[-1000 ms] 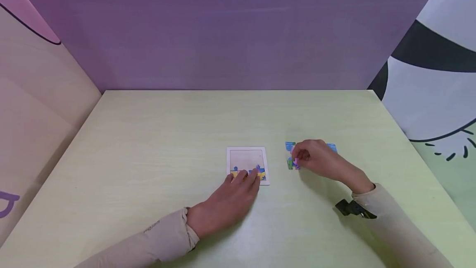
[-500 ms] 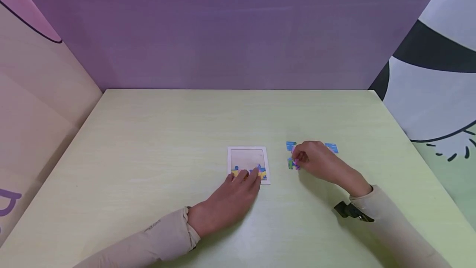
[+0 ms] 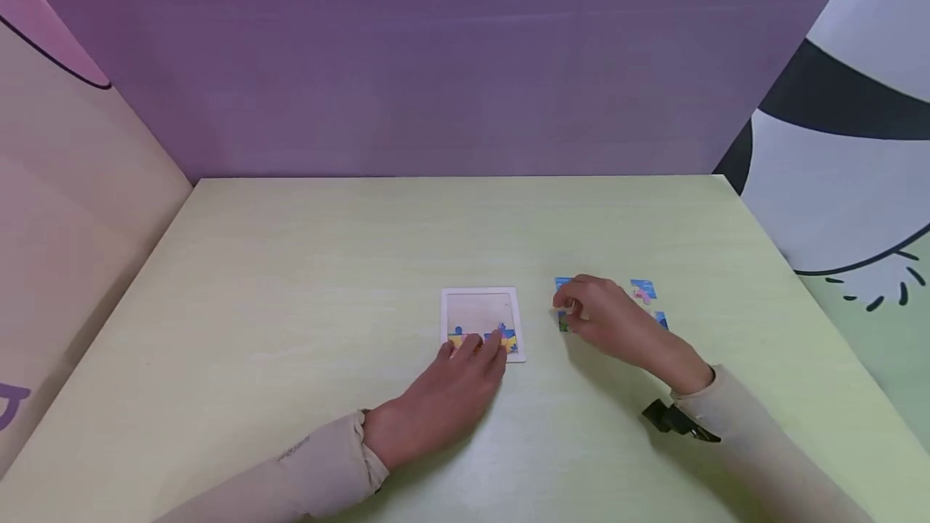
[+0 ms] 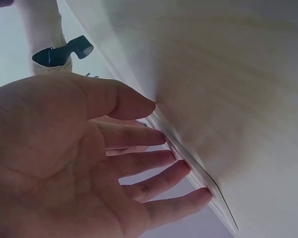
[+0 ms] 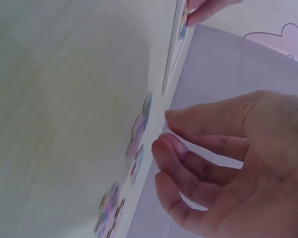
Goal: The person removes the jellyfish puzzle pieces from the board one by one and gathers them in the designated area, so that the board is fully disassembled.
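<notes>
A white-rimmed puzzle frame [image 3: 479, 290] lies on the table with yellow and blue pieces [image 3: 510, 335] along its near side. The fingertips of the left hand [image 3: 443, 406] rest on those pieces and the near rim; in the left wrist view the left hand [image 4: 109, 163] has its fingers extended onto the frame's edge [image 4: 208, 181]. Over the loose pieces right of the frame hovers the right hand [image 3: 617, 325], partly covering them. In the right wrist view the right hand [image 5: 228, 168] has bent fingers, a gap to the thumb and nothing held, beside loose pieces [image 5: 138, 130].
Farther right on the table [image 3: 327, 248] lie a blue and pink piece [image 3: 643, 290] and another blue piece [image 3: 660, 319], partly hidden by the right hand. A purple wall [image 3: 465, 63] stands behind the table. A black device [image 3: 679, 421] is at the right sleeve.
The right hand has shifted slightly left over the loose pieces, and its thumb and fingers look farther apart. More of the pieces on the far right show. The left hand stays on the frame.
</notes>
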A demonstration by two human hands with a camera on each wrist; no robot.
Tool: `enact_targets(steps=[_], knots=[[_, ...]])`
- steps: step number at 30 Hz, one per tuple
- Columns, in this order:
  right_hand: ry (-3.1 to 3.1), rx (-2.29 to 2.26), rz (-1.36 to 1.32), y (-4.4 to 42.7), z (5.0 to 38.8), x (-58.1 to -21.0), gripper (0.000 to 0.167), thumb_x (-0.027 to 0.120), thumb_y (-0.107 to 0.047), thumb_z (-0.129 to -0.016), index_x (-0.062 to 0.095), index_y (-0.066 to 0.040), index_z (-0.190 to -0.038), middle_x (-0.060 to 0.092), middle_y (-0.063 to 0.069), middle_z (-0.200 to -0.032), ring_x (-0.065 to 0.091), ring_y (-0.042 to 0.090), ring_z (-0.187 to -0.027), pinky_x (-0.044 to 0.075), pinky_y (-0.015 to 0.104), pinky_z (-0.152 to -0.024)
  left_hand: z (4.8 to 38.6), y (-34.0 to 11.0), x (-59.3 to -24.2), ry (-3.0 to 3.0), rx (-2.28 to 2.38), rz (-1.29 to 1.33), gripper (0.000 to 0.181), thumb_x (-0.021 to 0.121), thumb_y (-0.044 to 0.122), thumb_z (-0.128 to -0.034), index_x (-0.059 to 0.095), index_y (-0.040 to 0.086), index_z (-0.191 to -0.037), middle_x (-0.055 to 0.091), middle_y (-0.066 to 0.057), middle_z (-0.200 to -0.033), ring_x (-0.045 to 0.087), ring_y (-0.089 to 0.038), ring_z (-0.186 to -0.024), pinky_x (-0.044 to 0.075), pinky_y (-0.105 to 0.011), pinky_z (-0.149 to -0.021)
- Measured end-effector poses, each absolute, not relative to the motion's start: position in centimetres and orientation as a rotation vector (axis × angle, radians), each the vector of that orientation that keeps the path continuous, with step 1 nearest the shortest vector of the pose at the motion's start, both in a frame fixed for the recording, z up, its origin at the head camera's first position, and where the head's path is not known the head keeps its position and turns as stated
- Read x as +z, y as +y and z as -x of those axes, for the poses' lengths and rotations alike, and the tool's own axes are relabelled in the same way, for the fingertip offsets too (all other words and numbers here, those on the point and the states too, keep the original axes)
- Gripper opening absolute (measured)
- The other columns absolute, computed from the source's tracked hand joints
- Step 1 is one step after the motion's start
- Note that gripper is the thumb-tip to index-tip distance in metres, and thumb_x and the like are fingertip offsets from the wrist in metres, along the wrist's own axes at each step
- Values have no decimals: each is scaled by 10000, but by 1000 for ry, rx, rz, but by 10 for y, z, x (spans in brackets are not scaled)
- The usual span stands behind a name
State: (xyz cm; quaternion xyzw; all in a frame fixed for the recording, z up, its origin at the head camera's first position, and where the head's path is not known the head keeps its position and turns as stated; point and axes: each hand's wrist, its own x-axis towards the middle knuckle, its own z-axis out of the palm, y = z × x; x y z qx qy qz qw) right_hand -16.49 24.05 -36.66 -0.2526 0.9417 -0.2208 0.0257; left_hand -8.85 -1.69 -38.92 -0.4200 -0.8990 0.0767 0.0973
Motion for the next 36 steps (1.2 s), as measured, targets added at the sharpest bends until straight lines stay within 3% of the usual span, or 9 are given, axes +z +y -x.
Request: enact_targets(steps=[8,16,25,29,36], knots=[[2854,-729,963,213,167,-361,162,701,57,-828,700,-23,-969,662,36,-934,626,175,-814,539,363,-742,88,-19,-390,-2620,269,1218,401,569,138,-952,531,35,-1338,478,-118,-1419,494,-240,-1100,508,-365,-865],[2637,-770,1023,182,167,-363,240,729,-6,-847,688,-16,-1083,664,39,-1020,621,132,-849,540,335,-776,89,-21,-390,-2589,277,1206,365,540,99,-938,539,30,-1296,489,-108,-1398,491,-226,-1039,518,-357,-836],[2651,-714,1049,175,163,-373,178,739,-15,-844,727,-100,-1000,630,-7,-999,600,172,-903,525,319,-790,88,-20,-391,-2571,266,1200,366,510,86,-950,537,30,-1310,501,-100,-1371,487,-217,-1012,518,-349,-808],[2654,-722,1020,175,163,-373,188,740,-2,-837,729,-93,-1002,630,3,-995,589,169,-877,522,313,-768,87,-21,-388,-2619,264,1219,383,520,89,-965,518,26,-1342,493,-122,-1390,493,-222,-1069,522,-348,-853],[2690,-708,929,173,161,-372,221,757,18,-811,713,-31,-1022,624,19,-947,583,175,-846,522,302,-758,85,-24,-383,-2718,340,1251,397,446,50,-1003,482,-28,-1391,438,-166,-1460,467,-252,-1313,458,-339,-991]])
